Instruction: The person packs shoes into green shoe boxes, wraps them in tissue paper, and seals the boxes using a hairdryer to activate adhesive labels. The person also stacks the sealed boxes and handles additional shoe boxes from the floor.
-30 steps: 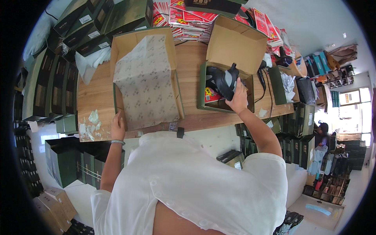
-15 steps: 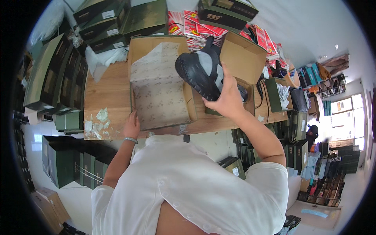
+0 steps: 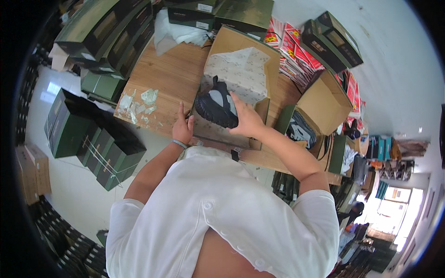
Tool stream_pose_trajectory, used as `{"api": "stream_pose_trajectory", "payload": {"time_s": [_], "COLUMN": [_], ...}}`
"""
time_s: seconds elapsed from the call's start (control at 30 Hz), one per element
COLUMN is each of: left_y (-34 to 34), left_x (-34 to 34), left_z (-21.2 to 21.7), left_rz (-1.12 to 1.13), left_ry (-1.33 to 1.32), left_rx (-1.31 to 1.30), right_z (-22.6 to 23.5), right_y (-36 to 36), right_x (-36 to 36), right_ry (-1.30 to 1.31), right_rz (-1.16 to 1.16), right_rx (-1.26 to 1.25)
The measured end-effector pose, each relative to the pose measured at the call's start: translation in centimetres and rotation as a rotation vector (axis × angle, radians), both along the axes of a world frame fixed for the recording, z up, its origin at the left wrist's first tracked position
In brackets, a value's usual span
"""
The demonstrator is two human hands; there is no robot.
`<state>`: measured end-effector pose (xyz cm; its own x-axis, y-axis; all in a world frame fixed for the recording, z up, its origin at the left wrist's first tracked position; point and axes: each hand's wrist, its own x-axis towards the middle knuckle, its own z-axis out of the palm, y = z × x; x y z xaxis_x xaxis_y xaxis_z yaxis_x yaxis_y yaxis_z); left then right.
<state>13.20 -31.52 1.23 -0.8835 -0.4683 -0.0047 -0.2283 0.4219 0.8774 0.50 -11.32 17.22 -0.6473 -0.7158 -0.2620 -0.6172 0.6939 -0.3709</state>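
Note:
My right hand point(image 3: 248, 119) grips a black and grey shoe point(image 3: 217, 104) and holds it low inside an open cardboard shoe box point(image 3: 232, 44) lined with patterned tissue paper point(image 3: 238, 72). My left hand point(image 3: 182, 127) rests on the near left edge of that box, index finger raised. The box sits on a wooden table point(image 3: 162, 76). To the right stands a second open cardboard box point(image 3: 324, 99) with another dark shoe point(image 3: 300, 129) in it.
Dark green shoe boxes point(image 3: 106, 32) are stacked at the table's far left and on the floor point(image 3: 92, 143) to my left. Red and white printed packs point(image 3: 296, 51) lie at the back. White tissue point(image 3: 178, 32) and torn scraps point(image 3: 139, 104) lie on the table. Shelves stand at the right.
My right hand lifted the shoe out of the right-hand box, carried it leftward and brought it down into the tissue-lined box. My left hand stayed on that box's edge.

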Motion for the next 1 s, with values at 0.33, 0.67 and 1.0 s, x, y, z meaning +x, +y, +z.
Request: {"api": "stream_pose_trajectory", "payload": {"time_s": [0.33,0.67,1.0], "left_y": [0.7,0.3,6.8], "left_x": [-0.1,-0.5,-1.8], "left_z": [-1.1,-3.1,3.3], "left_rz": [0.109,0.068,-0.292], "left_ry": [0.109,0.075,0.037], "left_rx": [0.033,0.045,-0.782], "right_z": [-8.0,-13.0,-16.1], "right_y": [0.4,1.9,3.0], "right_x": [-0.8,-0.6,3.0], "right_ry": [-0.150,-0.359,-0.010], "right_rz": [0.272,0.211,0.067], "right_rx": [0.132,0.014,-0.233]}}
